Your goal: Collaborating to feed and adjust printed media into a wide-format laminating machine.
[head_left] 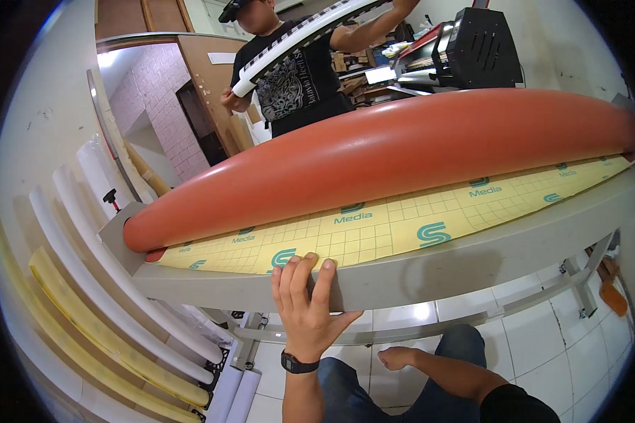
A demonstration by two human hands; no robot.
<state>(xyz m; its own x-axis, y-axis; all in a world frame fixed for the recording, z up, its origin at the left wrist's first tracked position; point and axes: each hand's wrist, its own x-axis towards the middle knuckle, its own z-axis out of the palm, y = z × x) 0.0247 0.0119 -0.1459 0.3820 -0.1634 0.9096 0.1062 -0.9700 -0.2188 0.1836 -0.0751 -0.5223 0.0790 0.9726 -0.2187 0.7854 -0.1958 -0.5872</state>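
Observation:
The fingers of my left hand point(305, 303) are stretched out and a little spread, their tips resting at the near edge of a yellow gridded backing sheet point(388, 235) with green printing. The thumb points right, below the grey metal front rail point(430, 271). Directly behind the sheet lies a long orange-red rubber roller point(374, 155), spanning most of the view; the sheet's far side meets its underside. My right hand point(397, 357) is low over my knees, apart from the machine, its fingers curled closed with nothing visible in them.
Beyond the roller, another person point(289, 84) holds up a white roll with black markings point(296, 42). A black-ended machine point(480, 49) stands behind at right. Several white and yellow material rolls point(99, 261) lean at left. Metal legs and crossbars point(416, 328) stand over white floor tiles.

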